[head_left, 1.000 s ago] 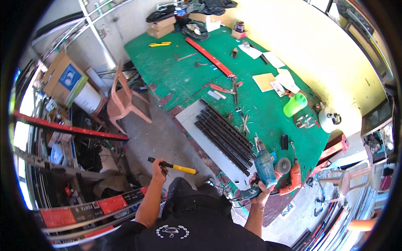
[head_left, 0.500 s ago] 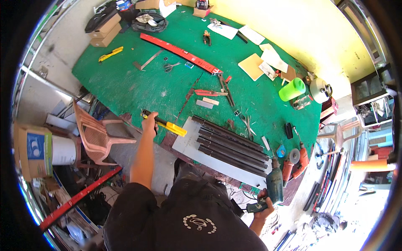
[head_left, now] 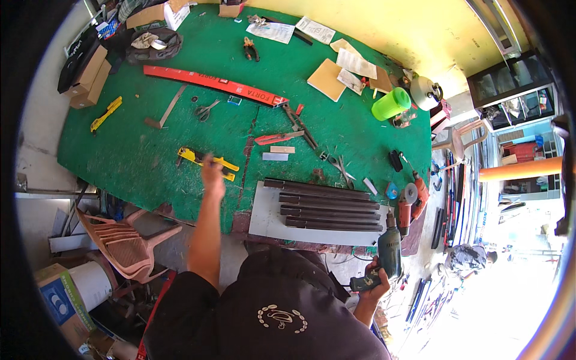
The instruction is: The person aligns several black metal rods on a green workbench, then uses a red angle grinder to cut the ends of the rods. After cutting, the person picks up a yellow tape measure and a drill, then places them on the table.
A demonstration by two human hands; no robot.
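Observation:
My right hand grips the handle of a dark green power drill, held at the table's near right edge with its chuck pointing away from me. Over the green table, my left hand reaches out to a yellow-and-black hand tool with two long handles, perhaps a riveter. That hand overlaps the tool's middle, and its fingers are smeared by motion. Several dark metal bars lie side by side on a pale grey sheet between my arms.
An angle grinder and an orange drill lie beside the green drill. Farther off are a red level, scissors, a red-handled tool and a green tumbler. A plastic chair stands at the left.
My left hand has moved away from me with the yellow tool, from the table's near edge onto its top. My right hand still holds the drill. The whole view has turned somewhat.

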